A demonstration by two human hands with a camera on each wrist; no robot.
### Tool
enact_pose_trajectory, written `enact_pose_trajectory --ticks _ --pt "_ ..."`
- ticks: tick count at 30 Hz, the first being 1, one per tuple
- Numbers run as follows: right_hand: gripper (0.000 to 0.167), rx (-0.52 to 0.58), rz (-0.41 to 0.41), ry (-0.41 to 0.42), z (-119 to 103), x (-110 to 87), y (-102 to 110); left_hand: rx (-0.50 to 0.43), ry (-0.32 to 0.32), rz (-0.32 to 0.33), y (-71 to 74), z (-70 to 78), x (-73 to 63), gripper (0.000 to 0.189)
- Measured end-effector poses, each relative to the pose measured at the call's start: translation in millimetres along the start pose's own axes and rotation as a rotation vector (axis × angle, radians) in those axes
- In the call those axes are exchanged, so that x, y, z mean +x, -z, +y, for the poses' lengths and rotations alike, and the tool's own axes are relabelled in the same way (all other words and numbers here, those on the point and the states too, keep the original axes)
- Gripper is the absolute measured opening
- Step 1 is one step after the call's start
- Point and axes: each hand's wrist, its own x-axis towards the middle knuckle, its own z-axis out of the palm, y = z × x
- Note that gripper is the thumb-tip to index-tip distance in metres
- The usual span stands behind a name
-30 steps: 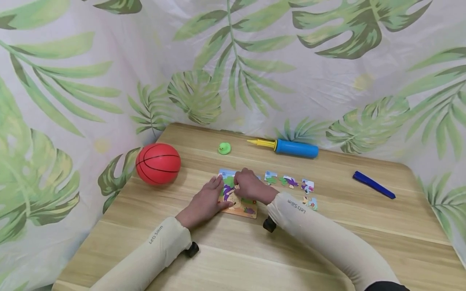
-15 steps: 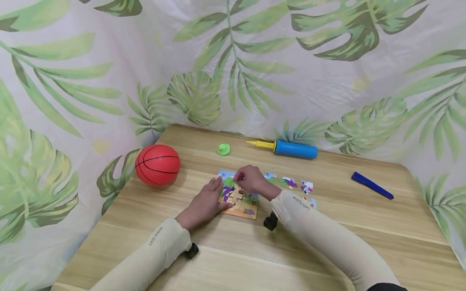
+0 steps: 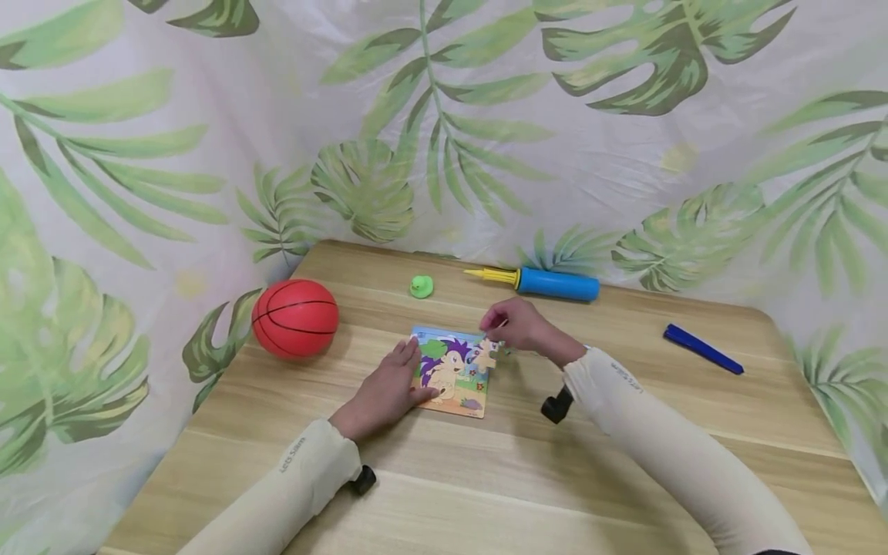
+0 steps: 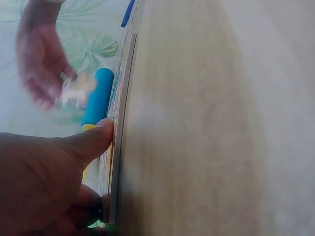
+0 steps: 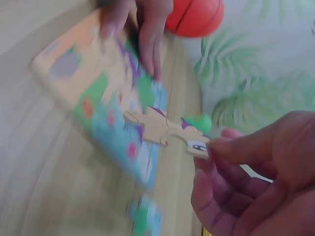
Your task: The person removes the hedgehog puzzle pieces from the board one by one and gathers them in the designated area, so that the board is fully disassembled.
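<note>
On the table lies a jigsaw puzzle board with a purple-haired hedgehog picture. My left hand rests at its left side, fingers straight along that edge and thumb on the lower part. In the left wrist view the thumb presses on the board near its front edge. My right hand pinches a beige puzzle piece with a printed eye and purple bits, between thumb and fingers. This piece is raised over the right side of the board. A loose puzzle piece shows beside the board; the right hand and forearm hide others.
A red basketball stands at the table's left edge. A small green toy duck and a blue and yellow hand pump lie behind the board. Farther right is a dark blue stick-like object.
My right hand has lifted the beige piece off the board and moved right with it, uncovering the hedgehog's face. The right forearm now covers the loose pieces. The left hand stays in place.
</note>
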Motion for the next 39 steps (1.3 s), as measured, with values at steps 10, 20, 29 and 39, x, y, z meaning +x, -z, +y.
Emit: enact_pose_trajectory --ticks 10,20,29,39 --pt "0.013 0.112 -0.073 -0.130 49.4 -24.5 18.3 -0.037 0.003 -0.008 0.5 -3.7 -5.4 0.090" --pt "0.013 0.112 -0.104 -0.146 67.7 -31.9 24.0 -0.059 -0.004 -0.008 1.1 -1.0 -5.8 0.090" --pt "0.012 -0.192 0.006 -0.047 70.8 -38.9 28.6 -0.034 -0.031 -0.002 5.3 1.2 -3.8 0.090" --pt "0.008 -0.223 0.103 0.039 42.5 -38.4 19.3 -0.087 -0.041 -0.012 5.7 -3.7 -0.2 0.091"
